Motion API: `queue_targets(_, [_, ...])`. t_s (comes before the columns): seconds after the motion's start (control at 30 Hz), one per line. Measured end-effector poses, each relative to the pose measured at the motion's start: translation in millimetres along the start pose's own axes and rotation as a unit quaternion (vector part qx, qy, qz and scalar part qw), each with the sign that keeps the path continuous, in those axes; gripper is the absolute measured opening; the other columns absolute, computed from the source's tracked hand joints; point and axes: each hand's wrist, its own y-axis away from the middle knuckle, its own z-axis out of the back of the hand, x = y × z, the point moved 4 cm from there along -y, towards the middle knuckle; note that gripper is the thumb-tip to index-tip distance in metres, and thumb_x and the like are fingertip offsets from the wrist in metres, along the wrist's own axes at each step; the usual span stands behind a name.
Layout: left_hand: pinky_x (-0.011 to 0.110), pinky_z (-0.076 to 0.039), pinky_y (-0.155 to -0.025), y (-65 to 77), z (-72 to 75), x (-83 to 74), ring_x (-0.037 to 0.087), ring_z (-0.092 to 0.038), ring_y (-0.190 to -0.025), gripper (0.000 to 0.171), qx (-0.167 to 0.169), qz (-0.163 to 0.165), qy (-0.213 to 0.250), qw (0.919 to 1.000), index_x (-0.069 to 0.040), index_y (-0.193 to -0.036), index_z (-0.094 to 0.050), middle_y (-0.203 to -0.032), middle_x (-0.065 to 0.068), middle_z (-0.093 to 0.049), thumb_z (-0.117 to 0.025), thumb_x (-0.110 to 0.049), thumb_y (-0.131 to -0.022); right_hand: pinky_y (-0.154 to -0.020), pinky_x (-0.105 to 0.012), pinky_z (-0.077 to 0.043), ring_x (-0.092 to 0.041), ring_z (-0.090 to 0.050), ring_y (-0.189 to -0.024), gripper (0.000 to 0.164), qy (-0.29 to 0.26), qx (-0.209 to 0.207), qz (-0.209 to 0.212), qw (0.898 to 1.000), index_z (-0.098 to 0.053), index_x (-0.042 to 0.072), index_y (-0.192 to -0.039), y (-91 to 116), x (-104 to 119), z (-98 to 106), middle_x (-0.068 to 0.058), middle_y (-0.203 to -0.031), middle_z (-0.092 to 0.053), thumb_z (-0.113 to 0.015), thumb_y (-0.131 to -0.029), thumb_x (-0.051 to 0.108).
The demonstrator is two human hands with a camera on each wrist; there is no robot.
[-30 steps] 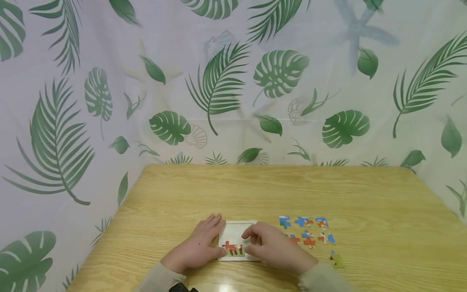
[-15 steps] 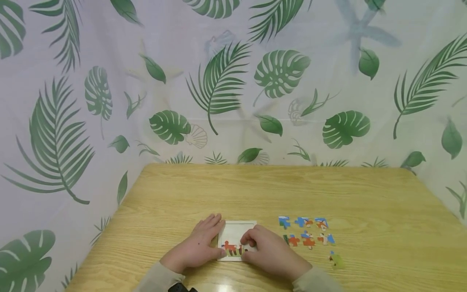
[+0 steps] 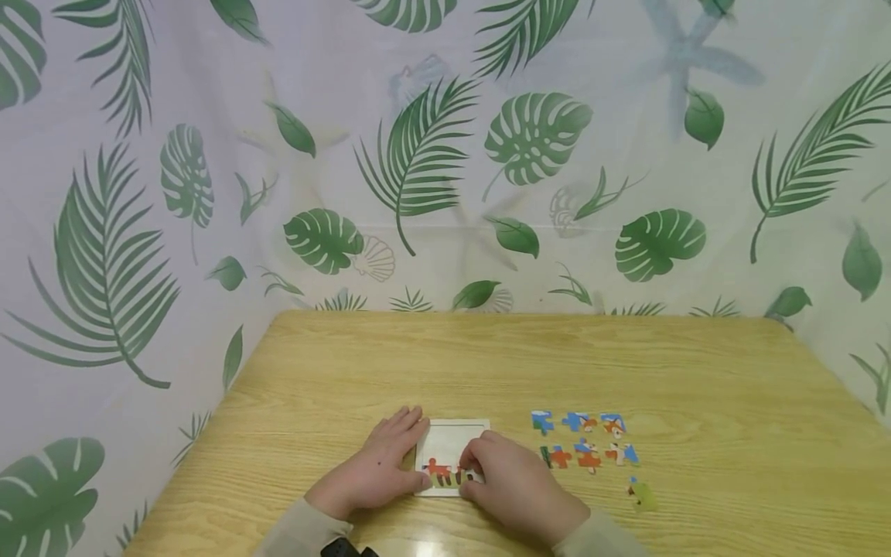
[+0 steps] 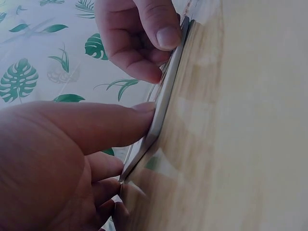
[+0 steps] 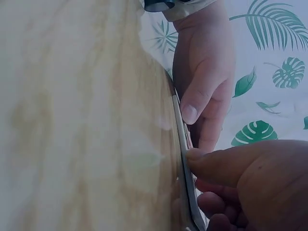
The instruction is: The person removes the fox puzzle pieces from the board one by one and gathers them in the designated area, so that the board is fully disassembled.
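Observation:
A small white puzzle tray (image 3: 455, 422) lies on the table, with joined red-and-green jigsaw pieces (image 3: 438, 473) along its near side. My left hand (image 3: 384, 466) rests at the tray's left edge, fingers mostly straight and the thumb on the near corner. Over the tray's near right part, my right hand (image 3: 513, 481) has its thumb and index finger curled at a puzzle piece (image 3: 469, 476) beside the joined ones, which they partly hide. Both wrist views catch the thin tray edge (image 4: 166, 94) side-on, with the left thumb (image 4: 137, 118) and the right thumb (image 5: 202, 159) at it.
Right of the tray lie several loose jigsaw pieces in rows, among them a blue one (image 3: 541, 422), a red one (image 3: 559, 458) and a green one (image 3: 643, 497). The wooden table (image 3: 390, 363) ends at a leaf-patterned curtain (image 3: 431, 286).
My right hand has moved left and slightly toward me over the tray, its fingers drawing closer to the joined pieces, uncovering a loose red piece. The left hand has stayed at the tray's edge.

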Motion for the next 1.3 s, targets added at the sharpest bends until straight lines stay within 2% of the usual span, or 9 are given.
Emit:
queue_targets(0.37, [0.056,-0.005,-0.121,1.0,0.4,0.6,0.035,-0.007,-0.154,0.085,0.001,-0.003,0.001,1.0000,0.001,-0.157,-0.031,-0.166,0.018,-0.017,-0.071,-0.035,-0.091,-0.066,-0.027,-0.041,-0.007,-0.047,-0.072,0.021,-0.030,-0.002,0.015,0.999,-0.066,0.021,-0.095,0.5,-0.9,0.4,0.010,-0.082,-0.050,-0.080,-0.084,0.032])
queue_targets(0.63, [0.056,-0.005,-0.121,1.2,-0.8,1.3,0.034,-0.007,-0.154,0.085,0.003,0.000,0.006,1.0000,0.001,-0.158,-0.031,-0.166,0.018,-0.017,-0.071,-0.035,-0.091,-0.070,-0.030,-0.044,-0.009,-0.050,-0.075,0.018,-0.062,0.002,-0.012,0.998,-0.065,0.022,-0.094,-2.4,-4.5,-1.5,0.009,-0.084,-0.054,-0.078,-0.085,0.031])
queue_targets(0.77, [0.056,-0.004,-0.121,1.6,-1.2,0.6,0.035,-0.008,-0.154,0.085,0.000,-0.002,0.006,1.0000,0.002,-0.157,-0.031,-0.166,0.019,-0.018,-0.072,-0.034,-0.091,-0.066,-0.030,-0.044,-0.009,-0.051,-0.072,0.014,-0.065,0.003,-0.024,0.998,-0.064,0.022,-0.090,-3.8,-4.2,-2.2,0.010,-0.081,-0.055,-0.076,-0.088,0.030])
queue_targets(1.0, [0.056,-0.005,-0.121,1.3,-1.1,-1.1,0.037,-0.010,-0.153,0.086,-0.012,-0.005,-0.006,0.9999,0.003,-0.156,-0.033,-0.165,0.020,-0.019,-0.073,-0.032,-0.089,-0.058,-0.028,-0.043,-0.009,-0.051,-0.062,0.016,-0.103,0.003,-0.035,0.994,-0.062,0.023,-0.082,-4.5,-5.7,-2.6,0.009,-0.071,-0.057,-0.075,-0.090,0.028])
queue_targets(1.3, [0.055,-0.005,-0.121,0.6,0.3,-1.5,0.037,-0.008,-0.153,0.086,-0.006,-0.003,-0.005,1.0000,0.001,-0.157,-0.032,-0.166,0.019,-0.017,-0.074,-0.032,-0.089,-0.060,-0.029,-0.045,-0.009,-0.053,-0.065,0.013,-0.144,-0.012,-0.019,0.989,-0.063,0.024,-0.082,-3.2,-8.6,1.1,0.011,-0.073,-0.059,-0.071,-0.092,0.025])
